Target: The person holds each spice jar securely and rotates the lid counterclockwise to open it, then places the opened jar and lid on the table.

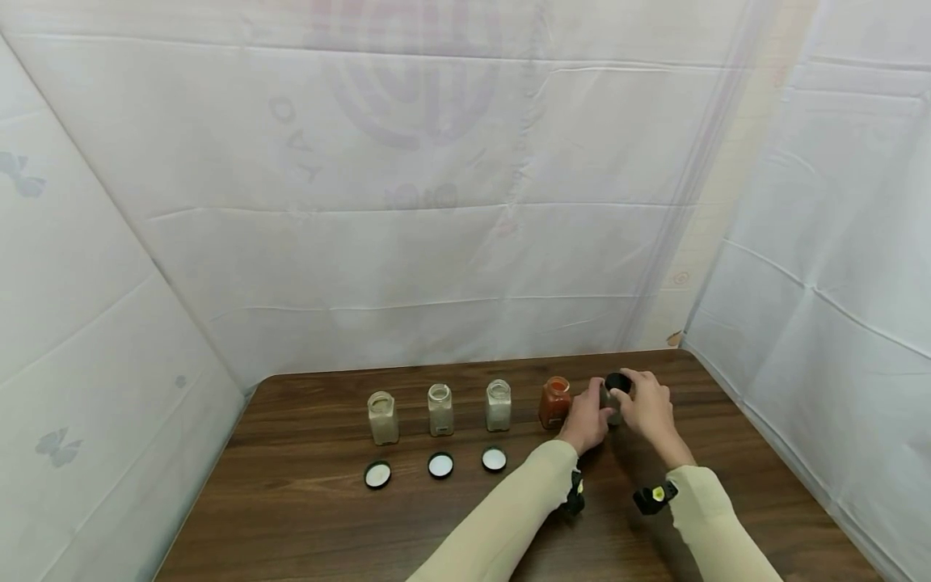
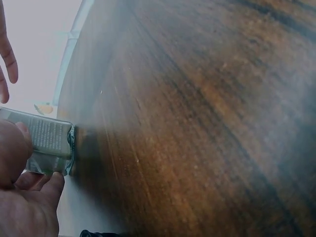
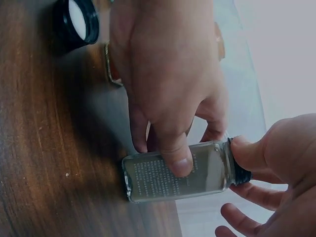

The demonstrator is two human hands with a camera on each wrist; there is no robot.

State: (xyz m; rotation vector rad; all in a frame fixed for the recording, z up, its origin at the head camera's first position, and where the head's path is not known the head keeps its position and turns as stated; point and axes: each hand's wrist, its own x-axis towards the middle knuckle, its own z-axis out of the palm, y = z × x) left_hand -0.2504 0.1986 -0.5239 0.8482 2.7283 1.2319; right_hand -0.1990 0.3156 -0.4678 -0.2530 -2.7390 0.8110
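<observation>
My left hand grips a square glass spice jar with a printed label, standing on the wooden table at the right end of a row. Thumb and fingers lie on opposite sides of the glass in the right wrist view. My right hand pinches the jar's black lid from above. Whether the lid is loose or screwed on, I cannot tell. Just left of my left hand stands a lidless jar of red-orange spice. In the left wrist view the held jar appears sideways, its base near the wood.
Lidless jars of pale contents, a left one, a middle one and a right one, continue the row. Lids with white liners lie before them. Another upturned lid shows in the right wrist view. White sheeting surrounds the table.
</observation>
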